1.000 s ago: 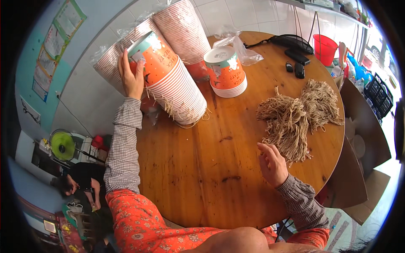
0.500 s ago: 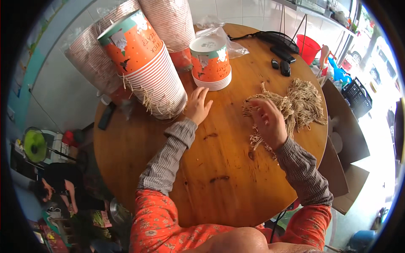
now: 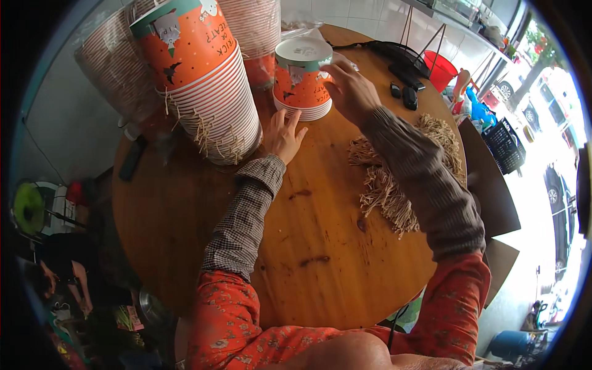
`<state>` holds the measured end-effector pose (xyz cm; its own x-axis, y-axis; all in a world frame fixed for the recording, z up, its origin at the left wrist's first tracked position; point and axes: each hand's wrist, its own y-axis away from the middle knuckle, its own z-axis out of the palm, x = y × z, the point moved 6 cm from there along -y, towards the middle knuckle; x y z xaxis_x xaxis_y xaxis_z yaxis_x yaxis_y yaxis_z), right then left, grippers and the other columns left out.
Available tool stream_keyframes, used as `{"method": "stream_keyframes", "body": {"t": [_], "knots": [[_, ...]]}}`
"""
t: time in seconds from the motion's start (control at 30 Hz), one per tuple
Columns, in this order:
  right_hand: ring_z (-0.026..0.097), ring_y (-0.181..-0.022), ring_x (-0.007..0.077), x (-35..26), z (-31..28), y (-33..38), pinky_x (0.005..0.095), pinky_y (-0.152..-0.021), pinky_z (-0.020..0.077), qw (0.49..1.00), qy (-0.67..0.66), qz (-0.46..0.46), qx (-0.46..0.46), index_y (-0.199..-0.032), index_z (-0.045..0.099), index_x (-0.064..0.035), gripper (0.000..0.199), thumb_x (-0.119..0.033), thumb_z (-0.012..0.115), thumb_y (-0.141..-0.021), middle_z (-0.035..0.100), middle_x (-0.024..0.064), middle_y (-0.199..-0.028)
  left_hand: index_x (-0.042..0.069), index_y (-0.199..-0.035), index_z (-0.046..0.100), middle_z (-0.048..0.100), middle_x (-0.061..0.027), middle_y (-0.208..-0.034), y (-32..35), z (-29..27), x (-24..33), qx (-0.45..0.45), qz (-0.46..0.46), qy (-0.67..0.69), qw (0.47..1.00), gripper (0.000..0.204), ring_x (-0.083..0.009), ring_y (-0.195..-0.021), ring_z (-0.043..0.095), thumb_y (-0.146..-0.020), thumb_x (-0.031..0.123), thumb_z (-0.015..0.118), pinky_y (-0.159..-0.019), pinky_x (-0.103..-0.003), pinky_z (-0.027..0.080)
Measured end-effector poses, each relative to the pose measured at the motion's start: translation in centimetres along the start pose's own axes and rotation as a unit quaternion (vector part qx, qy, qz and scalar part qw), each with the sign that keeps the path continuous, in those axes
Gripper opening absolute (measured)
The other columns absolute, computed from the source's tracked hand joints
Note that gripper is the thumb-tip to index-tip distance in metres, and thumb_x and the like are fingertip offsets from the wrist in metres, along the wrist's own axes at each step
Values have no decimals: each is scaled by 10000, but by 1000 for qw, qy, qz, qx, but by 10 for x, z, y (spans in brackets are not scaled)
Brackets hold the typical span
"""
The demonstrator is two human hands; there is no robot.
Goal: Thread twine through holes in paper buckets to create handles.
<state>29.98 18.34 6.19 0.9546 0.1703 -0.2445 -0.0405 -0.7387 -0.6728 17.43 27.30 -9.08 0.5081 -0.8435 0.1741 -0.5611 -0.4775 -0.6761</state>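
A short upside-down stack of orange and green paper buckets [image 3: 303,80] stands on the round wooden table [image 3: 320,216]. My left hand [image 3: 285,137] is open, its fingertips at the stack's lower rim. Beside the stack's upper right edge is my right hand [image 3: 353,91], fingers curved and apart, with nothing seen in it; I cannot tell if it touches the bucket. A tall, leaning stack of the same buckets [image 3: 213,80] rises left of my left hand, with thin cord loops hanging along its rims. Bundles of beige cord [image 3: 385,191] lie under and beside my right forearm.
Plastic-wrapped bucket stacks [image 3: 111,68] stand at the back left. At the far right of the table are a black mesh item [image 3: 398,54] and small dark objects [image 3: 409,97]. Beyond the edge are a red bucket [image 3: 440,71] and cardboard [image 3: 493,179]. Another person [image 3: 71,271] is at lower left.
My right hand has moved from above the cord bundles, away and left, to the short stack's upper edge. My left hand stays by the stack's base. The whole view has shifted slightly.
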Motion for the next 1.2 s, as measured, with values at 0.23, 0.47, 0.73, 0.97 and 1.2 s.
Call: {"method": "stream_keyframes", "body": {"t": [0.23, 0.47, 0.73, 0.97, 1.2], "knots": [[617, -967, 338, 17, 52, -58, 444, -792, 491, 991, 108, 39, -70, -1023, 637, -89, 199, -204, 641, -860, 611, 110, -1009, 104, -1239, 536, 507, -111, -1193, 2, -1, 0, -3, -12, 44, 999, 444, -321, -1127, 502, -834, 185, 698, -954, -428, 451], [601, -973, 317, 18, 60, -71, 436, -817, 472, 990, 125, 22, -56, -905, 632, -67, 148, -204, 623, -853, 609, 107, -949, 62, -1229, 533, 532, -86, -1217, -3, -5, 0, -13, 13, 8, 1000, 409, -289, -1171, 491, -866, 216, 642, -961, -417, 447], [593, -952, 309, 2, 63, -86, 416, -822, 470, 992, 125, -2, -32, -852, 630, -68, 133, -193, 650, -810, 622, 110, -912, 70, -1208, 525, 531, -84, -1203, -6, -10, 4, -1, 30, 19, 999, 450, -282, -1164, 498, -827, 253, 679, -970, -416, 443], [605, -972, 311, -20, 62, -78, 421, -836, 469, 990, 121, 71, -11, -831, 647, -72, 168, -235, 660, -794, 638, 128, -900, 86, -1315, 522, 464, -105, -1289, -1, -3, 25, -76, 48, 14, 996, 582, -345, -1224, 434, -839, 390, 663, -994, -453, 421], [649, -896, 366, -42, 17, -114, 421, -726, 516, 995, 98, 28, 17, -916, 635, -39, 224, -232, 668, -807, 645, 226, -887, 61, -1279, 553, 445, -91, -1324, 4, 0, 7, -63, -6, 1, 998, 578, -340, -1256, 392, -839, 421, 657, -1002, -462, 404]]}}
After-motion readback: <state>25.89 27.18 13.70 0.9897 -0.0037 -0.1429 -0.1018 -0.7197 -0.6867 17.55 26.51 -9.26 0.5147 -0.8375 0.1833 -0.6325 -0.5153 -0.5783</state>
